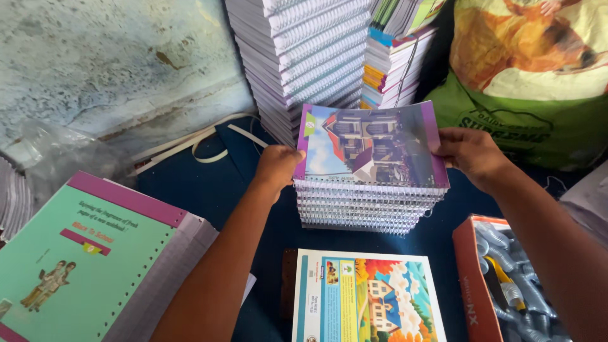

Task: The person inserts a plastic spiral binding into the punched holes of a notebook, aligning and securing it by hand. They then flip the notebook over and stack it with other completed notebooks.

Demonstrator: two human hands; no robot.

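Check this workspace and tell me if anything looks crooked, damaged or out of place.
The wall behind looks stained and worn. The small stack of spiral notebooks between the left hand and right hand sits slightly uneven, its lower books poking out. Otherwise nothing stands out.

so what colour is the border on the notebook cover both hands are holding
Purple border on the notebook cover, seen from the head view.
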